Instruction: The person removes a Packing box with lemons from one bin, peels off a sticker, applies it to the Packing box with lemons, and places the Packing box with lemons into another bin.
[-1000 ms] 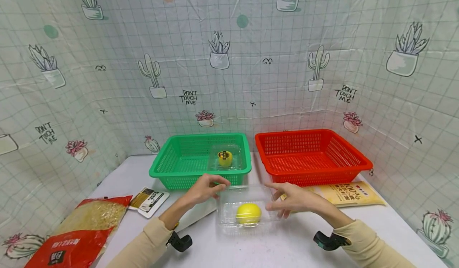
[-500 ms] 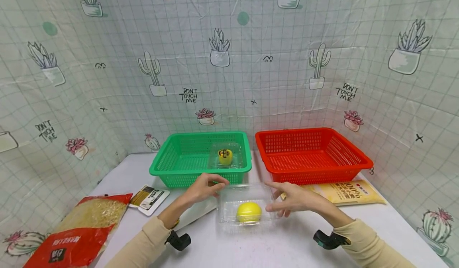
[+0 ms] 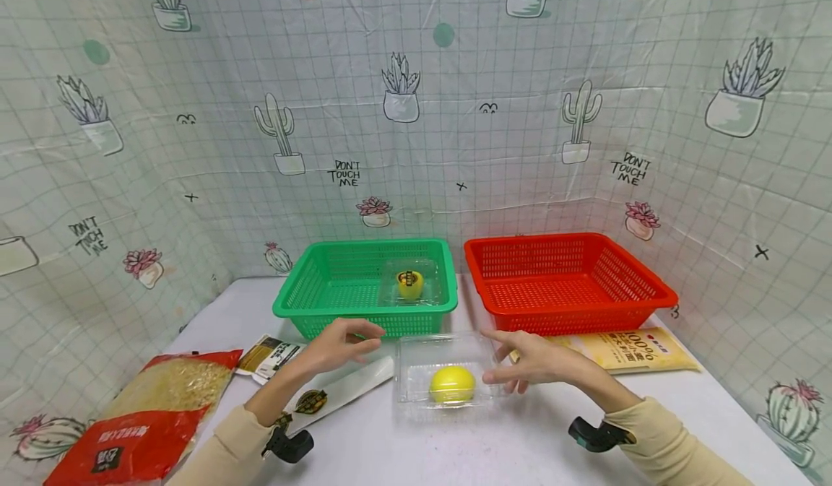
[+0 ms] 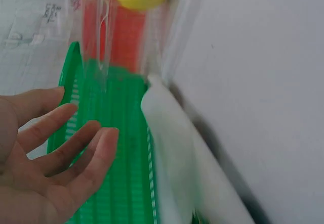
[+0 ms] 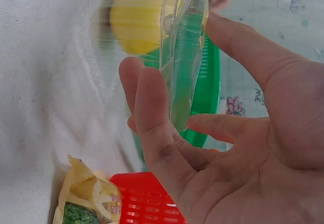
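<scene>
A clear plastic box with a lemon inside is in the middle of the head view, in front of the baskets. My right hand holds its right side; in the right wrist view the thumb is at one corner and the fingers lie along the wall. To the left of the box, my left hand is apart from it, fingers loosely bent around nothing. Beneath that hand lies a long white packet with a dark label, partly hidden by the forearm.
Behind stand a green basket, containing another clear box with a labelled lemon, and a red basket. A yellow packet lies at right. A small black-and-white pouch and a red bag lie at left.
My left hand has let go of the box's left edge and moved left, uncovering more of the white packet. The right hand and the box have stayed in place.
</scene>
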Motion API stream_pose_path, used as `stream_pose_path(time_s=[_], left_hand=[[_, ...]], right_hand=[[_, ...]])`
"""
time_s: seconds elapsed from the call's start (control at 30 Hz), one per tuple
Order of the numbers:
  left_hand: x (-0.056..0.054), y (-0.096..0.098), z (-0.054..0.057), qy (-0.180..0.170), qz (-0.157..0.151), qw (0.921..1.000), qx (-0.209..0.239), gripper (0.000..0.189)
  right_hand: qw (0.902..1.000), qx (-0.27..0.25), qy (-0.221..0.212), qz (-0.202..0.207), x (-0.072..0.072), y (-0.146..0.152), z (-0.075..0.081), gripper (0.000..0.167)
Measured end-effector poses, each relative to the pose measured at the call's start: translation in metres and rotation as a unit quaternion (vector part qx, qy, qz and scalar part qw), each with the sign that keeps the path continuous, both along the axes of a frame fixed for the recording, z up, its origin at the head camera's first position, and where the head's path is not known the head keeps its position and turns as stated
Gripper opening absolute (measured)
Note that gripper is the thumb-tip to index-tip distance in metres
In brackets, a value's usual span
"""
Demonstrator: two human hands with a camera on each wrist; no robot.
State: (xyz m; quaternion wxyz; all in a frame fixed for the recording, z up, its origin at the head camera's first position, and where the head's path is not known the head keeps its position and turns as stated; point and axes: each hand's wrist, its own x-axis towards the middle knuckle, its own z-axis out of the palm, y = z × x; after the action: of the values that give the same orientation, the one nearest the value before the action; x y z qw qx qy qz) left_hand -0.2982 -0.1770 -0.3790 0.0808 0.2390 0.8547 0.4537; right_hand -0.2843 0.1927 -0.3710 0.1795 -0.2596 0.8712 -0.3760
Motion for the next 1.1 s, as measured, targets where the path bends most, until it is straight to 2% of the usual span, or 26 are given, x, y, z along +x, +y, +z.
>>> stream_pose_path(time_s=[0.27, 0.43, 0.6, 0.7, 0.83, 1.1], left_hand=[[0.022, -0.052, 0.0, 0.021, -0.019, 0.9966, -0.077, 0.042], [0.035, -0.071, -0.001, 0.038, -0.028, 0.9933, -0.106, 0.042], [0.046, -0.078, -0.002, -0.011, -0.005, 0.9923, -0.123, 0.043], [0.049, -0.078, -0.003, -0.027, 0.011, 0.9894, -0.143, 0.043], [0.051, -0.077, -0.006, -0.025, 0.013, 0.9877, -0.154, 0.042], [0.053, -0.078, -0.009, -0.032, 0.01, 0.9901, -0.136, 0.043]], right_hand=[[1.0, 0.001, -0.003, -0.001, 0.0, 0.0, 0.001, 0.092], [1.0, 0.0, -0.006, -0.001, -0.001, 0.0, 0.002, 0.093], [1.0, 0.002, -0.008, -0.001, 0.0, -0.001, 0.001, 0.093], [0.9999, 0.004, -0.009, -0.002, 0.0, 0.0, 0.001, 0.093], [1.0, 0.003, -0.009, -0.002, 0.001, 0.0, 0.001, 0.093], [1.0, -0.002, -0.006, 0.003, 0.0, 0.001, 0.0, 0.093]])
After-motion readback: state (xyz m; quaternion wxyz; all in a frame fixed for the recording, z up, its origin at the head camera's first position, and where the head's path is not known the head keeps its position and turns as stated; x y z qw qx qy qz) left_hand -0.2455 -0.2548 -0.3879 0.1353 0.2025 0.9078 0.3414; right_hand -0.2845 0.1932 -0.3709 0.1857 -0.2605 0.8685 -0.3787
